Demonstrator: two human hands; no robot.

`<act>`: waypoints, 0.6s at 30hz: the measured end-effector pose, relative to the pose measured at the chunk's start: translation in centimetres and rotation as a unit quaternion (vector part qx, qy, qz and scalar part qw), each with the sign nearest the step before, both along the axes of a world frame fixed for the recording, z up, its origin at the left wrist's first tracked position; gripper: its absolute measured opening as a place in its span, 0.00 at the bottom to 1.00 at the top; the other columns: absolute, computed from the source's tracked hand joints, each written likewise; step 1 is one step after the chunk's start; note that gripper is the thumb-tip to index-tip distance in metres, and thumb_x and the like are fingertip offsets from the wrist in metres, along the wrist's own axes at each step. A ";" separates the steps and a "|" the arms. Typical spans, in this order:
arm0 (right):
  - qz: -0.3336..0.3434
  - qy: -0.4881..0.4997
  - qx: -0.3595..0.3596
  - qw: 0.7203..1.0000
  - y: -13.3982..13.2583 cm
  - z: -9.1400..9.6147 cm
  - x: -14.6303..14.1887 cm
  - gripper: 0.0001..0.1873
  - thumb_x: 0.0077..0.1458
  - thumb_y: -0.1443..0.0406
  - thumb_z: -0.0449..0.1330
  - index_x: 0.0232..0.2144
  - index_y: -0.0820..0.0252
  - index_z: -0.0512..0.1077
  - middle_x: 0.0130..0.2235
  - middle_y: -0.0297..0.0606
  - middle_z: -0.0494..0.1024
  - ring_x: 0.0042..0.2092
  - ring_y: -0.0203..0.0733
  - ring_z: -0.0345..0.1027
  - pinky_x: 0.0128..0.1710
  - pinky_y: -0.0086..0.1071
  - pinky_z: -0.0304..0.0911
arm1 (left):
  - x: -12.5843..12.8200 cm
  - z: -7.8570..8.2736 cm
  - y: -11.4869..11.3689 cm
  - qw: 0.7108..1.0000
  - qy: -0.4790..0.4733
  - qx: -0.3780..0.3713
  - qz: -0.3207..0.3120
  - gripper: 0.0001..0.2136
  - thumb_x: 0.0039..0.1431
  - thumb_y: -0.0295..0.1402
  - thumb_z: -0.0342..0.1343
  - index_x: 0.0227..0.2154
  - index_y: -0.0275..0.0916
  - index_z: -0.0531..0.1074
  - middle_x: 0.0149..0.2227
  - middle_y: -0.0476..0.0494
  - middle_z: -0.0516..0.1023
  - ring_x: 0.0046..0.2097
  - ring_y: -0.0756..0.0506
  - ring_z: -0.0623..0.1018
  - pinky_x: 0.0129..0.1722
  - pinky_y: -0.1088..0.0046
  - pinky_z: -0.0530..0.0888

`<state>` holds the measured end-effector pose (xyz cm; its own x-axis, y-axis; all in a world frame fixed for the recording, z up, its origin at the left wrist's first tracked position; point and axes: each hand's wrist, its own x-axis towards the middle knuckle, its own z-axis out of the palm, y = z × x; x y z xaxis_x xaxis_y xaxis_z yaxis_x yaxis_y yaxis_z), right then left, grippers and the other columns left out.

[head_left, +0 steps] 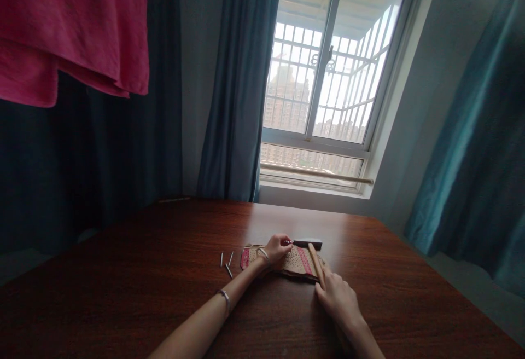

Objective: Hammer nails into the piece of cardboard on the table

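A small flat piece with pink bands and a beige dotted middle [296,263] lies on the dark wooden table [164,282]. My left hand [277,248] rests on its far left part, fingers pinched on a thin pin-like thing whose tip points right. My right hand [334,291] sits at the piece's near right corner and grips a long wooden stick [315,258] that lies across the piece. A bracelet shows on my left wrist [223,296]. A dark flat bar [307,243] lies just beyond the piece.
Three thin metal pins [227,263] lie on the table left of the piece. A barred window [328,74] with teal curtains [476,145] stands behind the table. A pink cloth [74,25] hangs at the upper left.
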<state>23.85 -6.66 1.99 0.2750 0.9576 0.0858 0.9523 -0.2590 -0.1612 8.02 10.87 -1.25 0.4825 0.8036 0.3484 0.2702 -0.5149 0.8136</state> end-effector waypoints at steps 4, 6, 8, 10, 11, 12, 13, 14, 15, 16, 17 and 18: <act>0.014 0.043 0.019 0.999 -0.2 -0.5 0.0 0.30 0.49 0.71 0.45 0.57 0.60 0.53 0.51 0.50 0.67 0.42 0.52 0.69 0.39 0.39 0.60 | 0.0 -0.1 -0.2 1.000 -0.003 0.006 0.008 0.12 0.45 0.35 0.53 0.29 0.32 0.74 0.28 0.43 0.77 0.31 0.47 0.74 0.31 0.76 0.69; 0.040 0.110 0.049 0.992 -0.1 -0.5 0.6 0.29 0.48 0.71 0.45 0.55 0.60 0.58 0.49 0.48 0.69 0.44 0.50 0.67 0.41 0.36 0.60 | 0.0 0.0 -0.3 1.000 -0.003 0.003 0.012 0.12 0.45 0.35 0.53 0.29 0.32 0.74 0.28 0.43 0.77 0.31 0.48 0.74 0.31 0.76 0.69; 0.074 0.207 0.096 0.971 0.0 -0.3 1.3 0.26 0.47 0.69 0.48 0.51 0.61 0.63 0.46 0.45 0.72 0.46 0.49 0.65 0.42 0.33 0.59 | 0.1 0.1 -0.4 1.000 -0.001 -0.004 0.016 0.12 0.45 0.35 0.53 0.28 0.31 0.74 0.28 0.43 0.77 0.31 0.48 0.74 0.31 0.76 0.69; 0.095 0.330 0.127 0.931 0.0 0.1 1.9 0.23 0.46 0.65 0.51 0.46 0.63 0.67 0.39 0.44 0.75 0.41 0.47 0.68 0.37 0.31 0.62 | 0.1 0.2 -0.4 1.000 -0.001 -0.010 0.014 0.11 0.44 0.35 0.54 0.28 0.31 0.74 0.27 0.43 0.77 0.31 0.48 0.74 0.31 0.77 0.69; 0.091 0.395 0.127 0.905 0.0 0.4 2.1 0.22 0.46 0.63 0.52 0.44 0.65 0.68 0.34 0.42 0.75 0.34 0.45 0.69 0.31 0.30 0.63 | 0.1 0.3 -0.4 1.000 0.000 -0.010 0.012 0.11 0.44 0.34 0.54 0.28 0.31 0.74 0.27 0.43 0.76 0.31 0.48 0.74 0.31 0.77 0.69; 0.080 0.461 0.117 0.876 0.0 0.7 2.2 0.21 0.45 0.60 0.52 0.42 0.65 0.69 0.28 0.39 0.74 0.27 0.41 0.68 0.24 0.29 0.62 | 0.0 0.3 -0.4 1.000 0.000 -0.011 0.011 0.11 0.44 0.34 0.54 0.27 0.31 0.74 0.27 0.43 0.76 0.31 0.48 0.74 0.31 0.77 0.69; 0.066 0.523 0.101 0.843 -0.1 1.0 2.4 0.21 0.45 0.58 0.53 0.40 0.66 0.69 0.24 0.36 0.71 0.21 0.36 0.63 0.17 0.26 0.58 | 0.0 0.4 -0.5 1.000 -0.001 -0.010 0.011 0.11 0.44 0.34 0.54 0.27 0.31 0.74 0.27 0.43 0.76 0.31 0.48 0.74 0.31 0.77 0.69; 0.055 0.577 0.084 0.810 -0.1 1.3 2.5 0.21 0.44 0.57 0.54 0.38 0.65 0.68 0.21 0.32 0.68 0.16 0.32 0.58 0.13 0.24 0.53 | 0.0 0.4 -0.5 1.000 -0.001 -0.010 0.011 0.11 0.44 0.34 0.54 0.27 0.31 0.74 0.27 0.43 0.76 0.31 0.48 0.74 0.31 0.77 0.69; 0.049 0.622 0.068 0.779 -0.2 1.6 2.5 0.21 0.43 0.56 0.56 0.37 0.64 0.68 0.20 0.30 0.66 0.14 0.29 0.54 0.10 0.22 0.48 | 0.0 0.4 -0.4 1.000 0.000 -0.010 0.010 0.10 0.44 0.33 0.54 0.27 0.31 0.74 0.27 0.43 0.76 0.31 0.48 0.74 0.31 0.77 0.69; 0.049 0.656 0.056 0.751 -0.3 1.8 2.5 0.20 0.41 0.57 0.58 0.36 0.64 0.68 0.20 0.29 0.65 0.13 0.27 0.52 0.09 0.21 0.46 | 0.0 0.4 -0.4 1.000 -0.001 -0.011 0.008 0.10 0.43 0.33 0.54 0.28 0.31 0.74 0.28 0.43 0.76 0.31 0.48 0.74 0.31 0.77 0.69; 0.055 0.682 0.047 0.728 -0.4 2.0 2.5 0.21 0.39 0.57 0.60 0.36 0.64 0.67 0.21 0.29 0.65 0.13 0.26 0.51 0.09 0.21 0.45 | 0.0 0.3 -0.4 1.000 -0.001 -0.012 0.004 0.10 0.43 0.33 0.54 0.28 0.31 0.74 0.28 0.43 0.76 0.31 0.48 0.74 0.31 0.77 0.69; 0.060 0.700 0.042 0.710 -0.6 2.1 2.4 0.21 0.38 0.57 0.61 0.36 0.63 0.67 0.21 0.29 0.65 0.13 0.25 0.52 0.08 0.20 0.45 | 0.0 0.2 -0.3 1.000 -0.002 -0.011 0.000 0.10 0.43 0.33 0.53 0.28 0.31 0.74 0.28 0.43 0.77 0.31 0.48 0.74 0.31 0.77 0.69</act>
